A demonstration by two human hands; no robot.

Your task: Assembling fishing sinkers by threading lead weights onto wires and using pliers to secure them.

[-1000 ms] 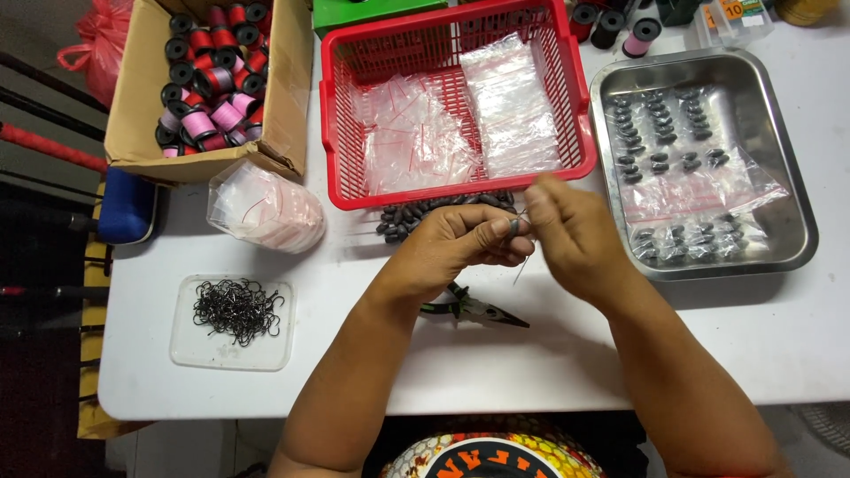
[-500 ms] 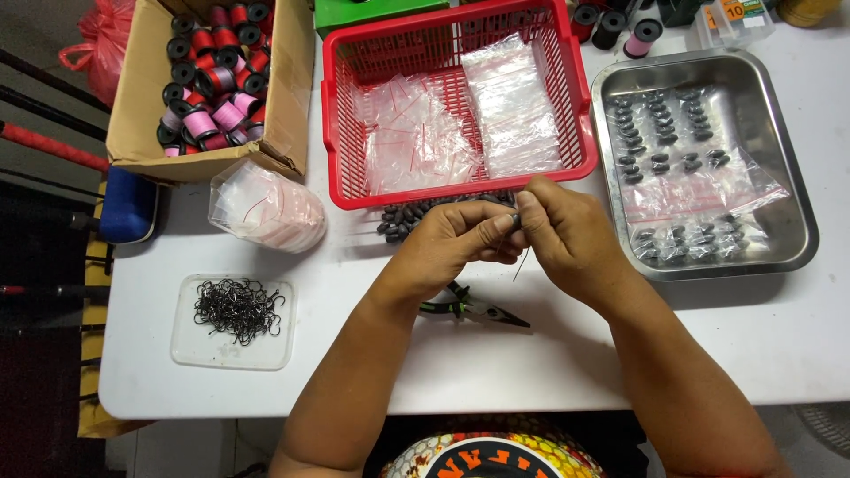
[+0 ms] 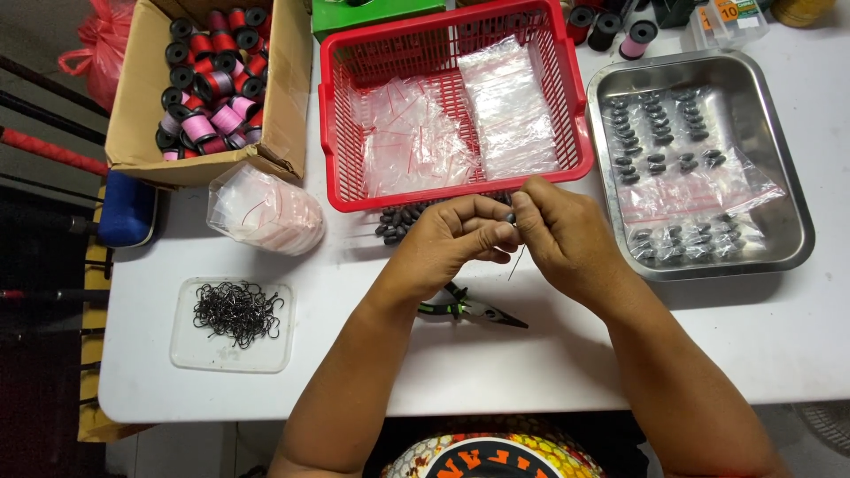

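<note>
White counter (image 3: 372,372) carries the work. Nearest lie pliers (image 3: 474,308), within reach, and a tray of hooks (image 3: 235,312) at left. Above them, left hand (image 3: 452,239) and right hand (image 3: 562,235) meet, each grip pinched narrow on one small dark weight (image 3: 510,217), a thin line hanging below. Loose weights (image 3: 400,221) sit just beyond, against the red basket (image 3: 354,193).

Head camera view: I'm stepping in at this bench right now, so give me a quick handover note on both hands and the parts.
Left hand and right hand meet above the white table, pinching a small dark oval weight with a thin wire hanging below.
Loose dark weights lie by the red plastic basket.
Green-handled pliers lie below the hands.
Done: bagged weights in the steel tray.
Left: the loose pile.
</note>
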